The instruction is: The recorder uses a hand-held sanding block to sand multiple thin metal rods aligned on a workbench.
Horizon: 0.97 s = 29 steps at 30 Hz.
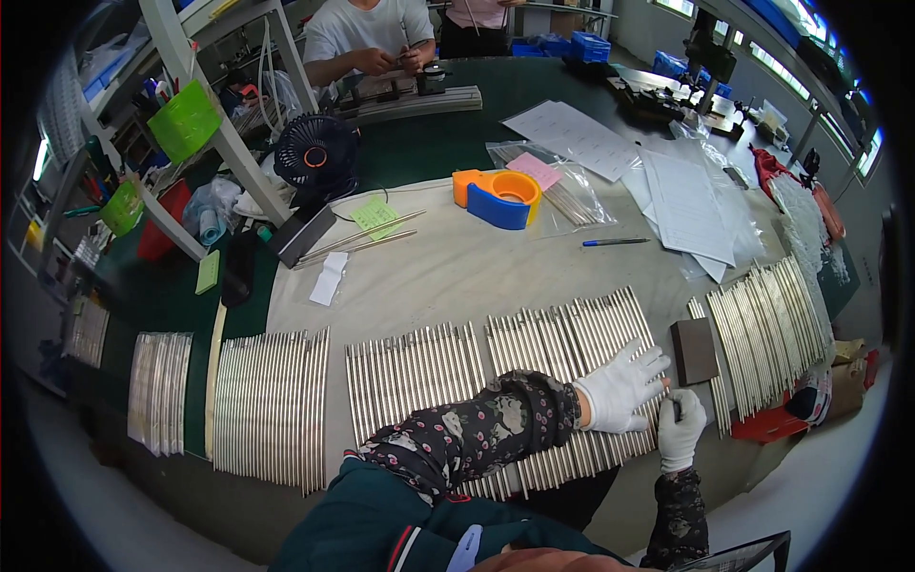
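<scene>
My left hand (621,389), in a white glove, reaches across a row of slim silvery metal rods (562,348). It lies on their right part with its fingers stretched and spread. Beside the row's right edge is my right hand (681,431), also gloved in white. Its fingers are curled in, and whatever they may hold is hidden. A dark brown block (694,351) sits just beyond it, next to a few loose rods (710,381). My left forearm covers part of the rods and of the neighbouring row (415,377).
More rods lie in rows at the far right (770,334) and left (272,410), with a bagged bundle (159,391). Farther back are an orange and blue tape dispenser (498,198), a pen (615,242), papers (691,205) and a black fan (316,157). A co-worker (367,43) sits across the table.
</scene>
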{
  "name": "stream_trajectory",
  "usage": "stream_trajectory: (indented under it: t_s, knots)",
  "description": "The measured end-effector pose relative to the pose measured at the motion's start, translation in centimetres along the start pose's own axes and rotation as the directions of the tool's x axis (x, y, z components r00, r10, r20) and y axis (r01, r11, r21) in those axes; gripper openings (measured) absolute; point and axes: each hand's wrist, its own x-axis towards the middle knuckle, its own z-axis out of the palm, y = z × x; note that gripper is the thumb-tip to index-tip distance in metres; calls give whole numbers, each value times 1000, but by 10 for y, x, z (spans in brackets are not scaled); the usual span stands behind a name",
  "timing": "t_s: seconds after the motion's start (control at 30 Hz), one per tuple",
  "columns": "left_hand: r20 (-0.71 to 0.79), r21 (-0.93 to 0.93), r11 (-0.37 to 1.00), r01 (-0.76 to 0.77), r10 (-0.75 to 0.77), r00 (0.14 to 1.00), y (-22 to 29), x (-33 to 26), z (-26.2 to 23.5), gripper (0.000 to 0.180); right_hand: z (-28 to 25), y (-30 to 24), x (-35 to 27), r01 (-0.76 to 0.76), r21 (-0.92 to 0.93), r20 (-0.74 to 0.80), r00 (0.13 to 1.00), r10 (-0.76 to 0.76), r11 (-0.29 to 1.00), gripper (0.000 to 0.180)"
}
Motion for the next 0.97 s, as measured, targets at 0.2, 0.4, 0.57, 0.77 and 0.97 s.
stream_trajectory:
  t_s: [0.2, 0.4, 0.57, 0.77, 0.97]
  knots:
    - [-9, 4, 1000, 1, -1, 1000, 0, -1, 1, 74, 1, 1, -1, 8, 13, 0, 1000, -8, 1000, 8]
    - [3, 7, 1000, -3, 3, 1000, 1, 0, -1, 75, 0, 4, -1, -11, 23, 1, 1000, 11, 1000, 8]
    - [-10, 17, 1000, -7, 7, 1000, 0, 0, 0, 75, 1, 5, -2, -3, -3, -2, 1000, 3, 1000, 8]
    - [-9, 10, 1000, -5, 5, 1000, 0, 0, 1, 75, 1, 1, -2, 2, 22, -16, 1000, -2, 1000, 8]
    - [11, 11, 1000, -8, 8, 1000, 2, 1, 5, 76, 1, 3, -3, 12, -6, -22, 1000, -12, 1000, 8]
